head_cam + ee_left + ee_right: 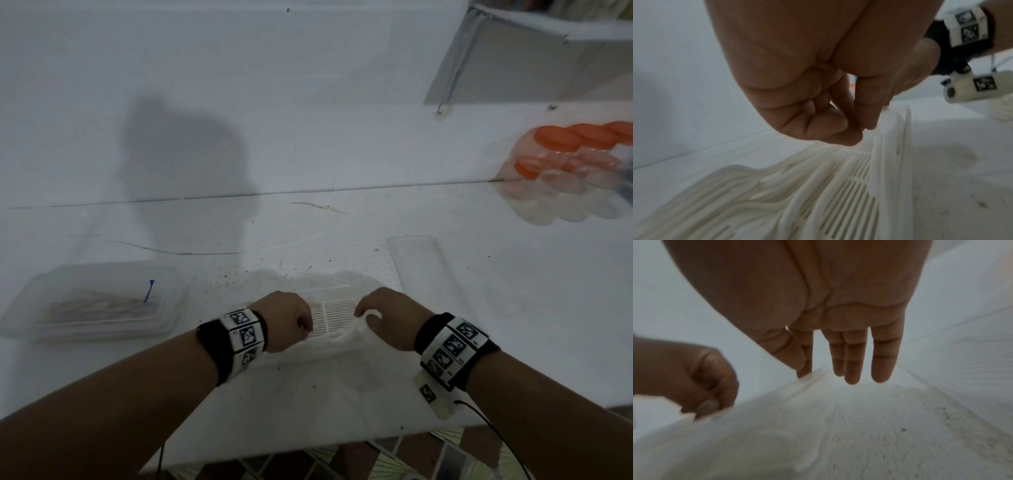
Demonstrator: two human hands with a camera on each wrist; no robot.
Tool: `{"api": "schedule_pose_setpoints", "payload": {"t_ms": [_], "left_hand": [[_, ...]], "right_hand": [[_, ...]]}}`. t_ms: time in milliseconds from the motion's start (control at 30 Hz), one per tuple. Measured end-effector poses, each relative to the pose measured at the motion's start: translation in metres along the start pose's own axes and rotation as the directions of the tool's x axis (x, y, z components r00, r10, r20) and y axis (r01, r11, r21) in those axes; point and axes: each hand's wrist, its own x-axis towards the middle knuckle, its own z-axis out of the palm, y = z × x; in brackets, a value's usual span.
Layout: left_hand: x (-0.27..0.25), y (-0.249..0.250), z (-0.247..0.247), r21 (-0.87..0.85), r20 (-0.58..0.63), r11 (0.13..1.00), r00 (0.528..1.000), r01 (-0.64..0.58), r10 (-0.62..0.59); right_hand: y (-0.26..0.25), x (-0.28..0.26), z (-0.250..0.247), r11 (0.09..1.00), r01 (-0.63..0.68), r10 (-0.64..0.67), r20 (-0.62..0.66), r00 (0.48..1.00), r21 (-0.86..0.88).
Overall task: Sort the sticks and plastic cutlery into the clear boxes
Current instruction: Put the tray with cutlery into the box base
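left hand (286, 317) pinches white slotted tray's (334, 317) rim | right hand (387, 317) pinches same rim | lidded clear box (92, 301), colored sticks inside, left of tray

My left hand (797, 78): fingers curled under the palm, thumb and fingertips pinched at the upper edge of a white slatted tray (855, 191), which stands tilted on its side. My right wrist band (966, 27), with black-and-white square markers, and its small camera (970, 89): upper right corner. White tabletop (953, 186): under and beside the tray, speckled dark, blurred.
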Motion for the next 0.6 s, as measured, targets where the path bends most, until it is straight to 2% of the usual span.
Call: {"api": "schedule_pose_setpoints", "payload": {"t_ms": [67, 133, 200, 267, 300, 367, 467, 600], "left_hand": [[-0.013, -0.011, -0.005, -0.052, -0.095, 0.998, 0.995, -0.019, 0.014], [-0.028, -0.026, -0.008, -0.112, -0.223, 0.994, 0.975, -0.007, -0.018], [-0.045, -0.049, -0.005, -0.145, -0.330, 0.986, 0.935, 0.085, -0.129], [-0.063, -0.073, 0.004, -0.181, -0.348, 0.954, 0.892, 0.239, -0.289], [-0.071, -0.083, 0.010, -0.189, -0.333, 0.931, 0.871, 0.314, -0.361], [-0.083, -0.094, 0.019, -0.239, -0.309, 0.888, 0.836, 0.394, -0.454], [-0.090, -0.095, 0.031, -0.394, -0.306, 0.827, 0.792, 0.400, -0.529], [-0.092, -0.090, 0.044, -0.482, -0.263, 0.776, 0.778, 0.406, -0.571]], "right_hand": [[0.013, -0.006, -0.009, 0.995, -0.081, 0.091, -0.213, 0.973, 0.053], [0.033, -0.013, -0.016, 0.958, -0.280, 0.285, -0.355, 0.891, 0.064], [0.057, -0.021, -0.017, 0.828, -0.557, 0.543, -0.336, 0.769, 0.065], [0.074, -0.025, -0.011, 0.704, -0.708, 0.698, -0.245, 0.673, 0.058], [0.081, -0.025, -0.007, 0.680, -0.731, 0.722, -0.209, 0.659, 0.047], [0.088, -0.022, -0.001, 0.677, -0.736, 0.724, -0.171, 0.668, -0.006], [0.090, -0.015, 0.001, 0.653, -0.754, 0.737, -0.165, 0.655, -0.073], [0.085, -0.015, -0.008, 0.647, -0.762, 0.746, -0.188, 0.639, -0.023]]}}
